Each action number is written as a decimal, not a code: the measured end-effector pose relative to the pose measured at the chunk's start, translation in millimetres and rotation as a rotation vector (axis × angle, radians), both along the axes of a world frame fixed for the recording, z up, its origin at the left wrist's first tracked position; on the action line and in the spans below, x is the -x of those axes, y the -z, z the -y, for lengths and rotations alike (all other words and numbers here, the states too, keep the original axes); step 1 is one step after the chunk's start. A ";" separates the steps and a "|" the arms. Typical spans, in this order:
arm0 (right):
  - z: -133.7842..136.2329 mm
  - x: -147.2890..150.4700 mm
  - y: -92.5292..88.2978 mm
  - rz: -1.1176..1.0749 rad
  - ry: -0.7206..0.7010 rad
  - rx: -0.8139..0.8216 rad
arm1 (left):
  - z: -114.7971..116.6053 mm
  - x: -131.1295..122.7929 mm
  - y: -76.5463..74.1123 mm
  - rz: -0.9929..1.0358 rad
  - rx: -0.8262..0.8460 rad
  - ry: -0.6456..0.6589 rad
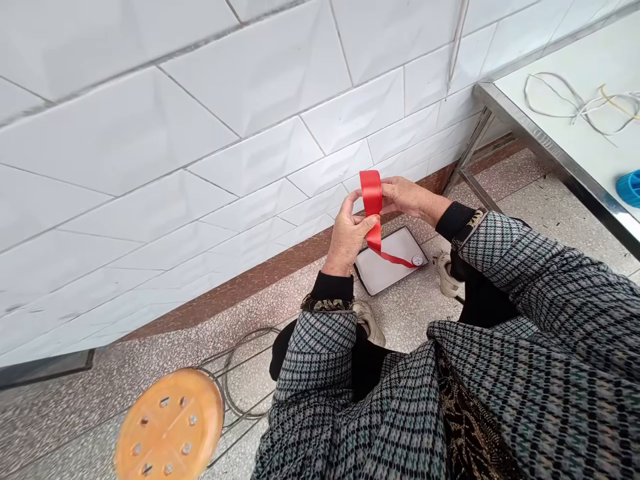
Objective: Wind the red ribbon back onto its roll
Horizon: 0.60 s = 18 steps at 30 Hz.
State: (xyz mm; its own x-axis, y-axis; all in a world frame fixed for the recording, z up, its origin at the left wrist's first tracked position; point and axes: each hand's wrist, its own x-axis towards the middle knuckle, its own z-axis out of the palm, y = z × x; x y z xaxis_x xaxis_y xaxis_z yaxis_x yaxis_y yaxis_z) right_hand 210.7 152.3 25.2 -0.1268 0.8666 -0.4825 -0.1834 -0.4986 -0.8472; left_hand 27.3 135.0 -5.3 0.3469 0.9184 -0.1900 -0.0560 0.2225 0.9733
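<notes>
A roll of wide red ribbon (371, 190) is held up in front of me between both hands. My left hand (347, 230) pinches the ribbon low on the roll, thumb across its front. From the right, my right hand (407, 195) grips the roll's far side; its fingertips are partly hidden behind the ribbon. A loose tail of ribbon hangs down and runs right to a small round white disc (417, 261). That disc appears over a white rectangular board (384, 280) with a dark edge, on the floor below my hands.
White wall tiles (200, 160) rise ahead. At right stands a metal-edged table (555, 137) bearing loose wires (583, 107) and a blue plastic ring (629, 188). An orange round stool (170, 427) with a wire frame is at lower left. My shoes (369, 322) flank the board.
</notes>
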 end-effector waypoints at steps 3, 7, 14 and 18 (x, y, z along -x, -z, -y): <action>-0.2 -0.1 5.0 -0.093 -0.036 0.026 | -1.4 0.5 -2.8 -0.053 -0.026 0.004; -2.7 -3.0 11.4 -0.184 -0.089 0.124 | -1.7 -0.7 -6.1 -0.127 -0.068 0.003; -7.3 -12.1 18.4 -0.324 -0.251 0.302 | -0.2 0.2 -13.7 -0.109 -0.059 0.022; -7.8 -13.9 20.7 -0.309 -0.297 0.304 | -2.1 1.9 -15.2 -0.086 -0.038 0.040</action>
State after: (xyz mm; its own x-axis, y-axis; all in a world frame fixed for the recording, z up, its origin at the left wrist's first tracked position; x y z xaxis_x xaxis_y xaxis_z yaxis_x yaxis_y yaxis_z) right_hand 224.6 160.0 4.4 -0.5217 0.5983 -0.6082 -0.2152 -0.7821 -0.5848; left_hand 25.4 137.1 9.8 0.3675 0.9112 -0.1861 0.0367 0.1858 0.9819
